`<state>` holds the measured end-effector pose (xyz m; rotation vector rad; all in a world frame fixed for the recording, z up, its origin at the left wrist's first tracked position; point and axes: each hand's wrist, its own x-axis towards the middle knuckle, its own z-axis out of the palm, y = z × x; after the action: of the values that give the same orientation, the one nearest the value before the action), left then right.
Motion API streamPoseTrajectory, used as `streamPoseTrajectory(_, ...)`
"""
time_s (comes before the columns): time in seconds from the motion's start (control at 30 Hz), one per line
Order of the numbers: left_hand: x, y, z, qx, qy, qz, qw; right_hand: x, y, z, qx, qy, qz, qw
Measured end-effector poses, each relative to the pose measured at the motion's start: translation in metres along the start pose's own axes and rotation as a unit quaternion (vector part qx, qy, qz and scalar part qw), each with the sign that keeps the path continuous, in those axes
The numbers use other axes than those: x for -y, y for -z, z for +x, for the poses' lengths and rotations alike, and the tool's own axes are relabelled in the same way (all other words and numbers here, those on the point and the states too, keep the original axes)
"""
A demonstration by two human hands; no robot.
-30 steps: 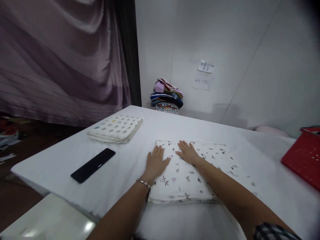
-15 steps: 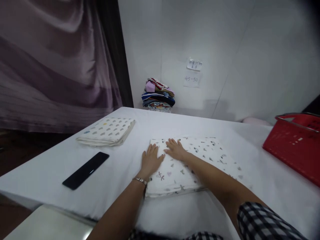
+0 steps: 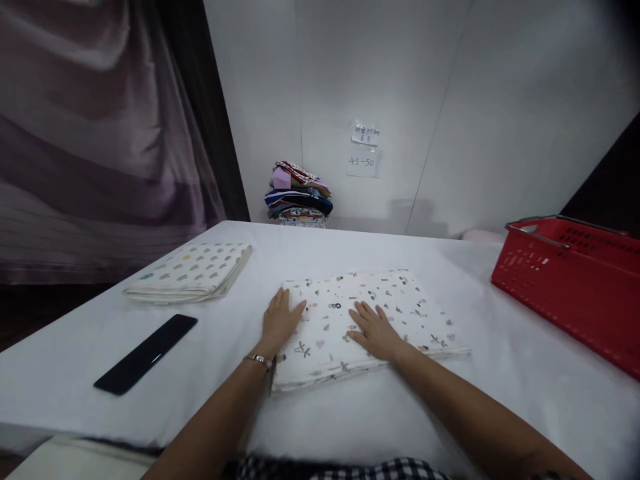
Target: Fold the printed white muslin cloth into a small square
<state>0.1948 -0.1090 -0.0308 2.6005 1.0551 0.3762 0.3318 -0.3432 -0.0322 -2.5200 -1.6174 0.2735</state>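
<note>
A white cloth (image 3: 360, 313) with small printed motifs lies folded flat in front of me on the table. My left hand (image 3: 281, 321) rests along its left edge, fingers stretched out and thumb over the cloth. Palm down on the middle of the cloth lies my right hand (image 3: 376, 331), its fingers spread. Neither hand grips anything. The near edge of the cloth shows stacked layers, and its right near corner sticks out beyond my right wrist.
A second folded cloth (image 3: 195, 272) with grey shapes sits at the left on the white-covered table (image 3: 220, 367). Nearer is a flat black slab (image 3: 147, 353). A red basket (image 3: 565, 287) stands at the right. A pile of folded fabrics (image 3: 299, 193) is by the back wall.
My right hand has slid from the cloth's far left part toward its middle and nearer to me. My left hand stays at the left edge. The view has turned slightly right.
</note>
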Motion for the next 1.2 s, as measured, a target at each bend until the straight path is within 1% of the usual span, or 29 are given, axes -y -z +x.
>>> streamPoseTrajectory(0.1, 0.001, 0.01, 0.001, 0.0, 0.02, -0.022, 1.0, -0.002, -0.003, 0.003, -0.014, 0.006, 0.005, 1.0)
streamPoseTrajectory(0.23, 0.001, 0.024, -0.003, 0.048, 0.071, -0.038, 0.996, -0.004, -0.006, 0.004, -0.029, 0.012, 0.024, 0.999)
streamPoseTrajectory(0.33, 0.002, 0.028, -0.006, 0.076, 0.098, -0.024, 0.992, -0.003, -0.008, 0.004, -0.047, 0.02, 0.059, 0.997)
streamPoseTrajectory(0.43, 0.006, 0.027, -0.005, 0.101, 0.124, -0.014, 0.987, -0.011, 0.002, 0.004, -0.073, 0.023, 0.128, 0.989)
streamPoseTrajectory(0.5, 0.008, 0.025, -0.003, 0.106, 0.137, -0.023, 0.985, -0.031, 0.018, 0.0, -0.122, -0.018, 0.157, 0.98)
streamPoseTrajectory(0.53, 0.009, 0.024, -0.001, 0.1, 0.14, -0.031, 0.985, -0.046, 0.026, -0.004, -0.151, -0.061, 0.159, 0.974)
streamPoseTrajectory(0.57, 0.009, 0.024, 0.0, 0.094, 0.143, -0.041, 0.984, -0.064, 0.035, -0.01, -0.181, -0.114, 0.151, 0.965)
streamPoseTrajectory(0.6, 0.009, 0.024, 0.001, 0.087, 0.149, -0.05, 0.984, -0.084, 0.043, -0.018, -0.198, -0.174, 0.142, 0.954)
streamPoseTrajectory(0.63, 0.008, 0.025, 0.001, 0.081, 0.157, -0.059, 0.982, -0.104, 0.05, -0.027, -0.202, -0.247, 0.137, 0.938)
streamPoseTrajectory(0.67, 0.007, 0.026, 0.001, 0.076, 0.166, -0.067, 0.981, -0.124, 0.055, -0.036, -0.201, -0.296, 0.133, 0.924)
streamPoseTrajectory(0.73, 0.005, 0.029, 0.0, 0.071, 0.179, -0.084, 0.978, -0.156, 0.058, -0.053, -0.178, -0.363, 0.132, 0.905)
streamPoseTrajectory(0.77, 0.004, 0.031, -0.001, 0.071, 0.184, -0.095, 0.976, -0.167, 0.057, -0.059, -0.164, -0.382, 0.133, 0.9)
streamPoseTrajectory(0.83, 0.003, 0.033, -0.004, 0.073, 0.192, -0.124, 0.971, -0.179, 0.053, -0.065, -0.137, -0.402, 0.131, 0.896)
streamPoseTrajectory(0.93, 0.006, 0.032, -0.009, 0.075, 0.203, -0.16, 0.963, -0.181, 0.046, -0.061, -0.104, -0.403, 0.122, 0.901)
streamPoseTrajectory(1.0, 0.007, 0.031, -0.012, 0.067, 0.198, -0.165, 0.964, -0.179, 0.043, -0.056, -0.086, -0.397, 0.121, 0.906)
streamPoseTrajectory(1.1, 0.005, 0.031, -0.016, 0.048, 0.182, -0.161, 0.969, -0.177, 0.043, -0.054, -0.072, -0.388, 0.127, 0.91)
streamPoseTrajectory(1.2, 0.004, 0.035, -0.014, 0.038, 0.171, -0.169, 0.97, -0.176, 0.046, -0.056, -0.064, -0.378, 0.143, 0.913)
